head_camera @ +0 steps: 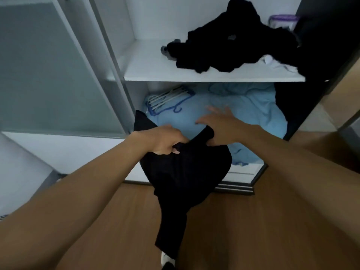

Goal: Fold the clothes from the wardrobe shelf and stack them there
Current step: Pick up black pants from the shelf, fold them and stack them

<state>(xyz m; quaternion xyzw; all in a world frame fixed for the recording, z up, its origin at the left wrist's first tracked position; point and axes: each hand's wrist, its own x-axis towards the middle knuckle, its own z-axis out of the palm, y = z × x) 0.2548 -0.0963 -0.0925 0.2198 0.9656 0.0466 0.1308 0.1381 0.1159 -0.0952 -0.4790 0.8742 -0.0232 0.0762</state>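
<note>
A black garment (183, 176) hangs in the air in front of the lower wardrobe compartment, drooping toward the floor. My left hand (165, 140) grips its upper edge with curled fingers. My right hand (220, 125) pinches the other upper corner between thumb and palm, while its fingers stay spread out. On the white wardrobe shelf (155, 75) above lies a crumpled heap of black clothes (231, 45), with a white piece (276, 64) at its right end.
Light blue bedding (253, 112) fills the lower compartment, with a bundle of hangers (167, 100) on its left. A purple-lidded container (282, 21) stands at the shelf's back right. A frosted sliding door (48, 71) is on the left. Wooden floor (253, 221) lies below.
</note>
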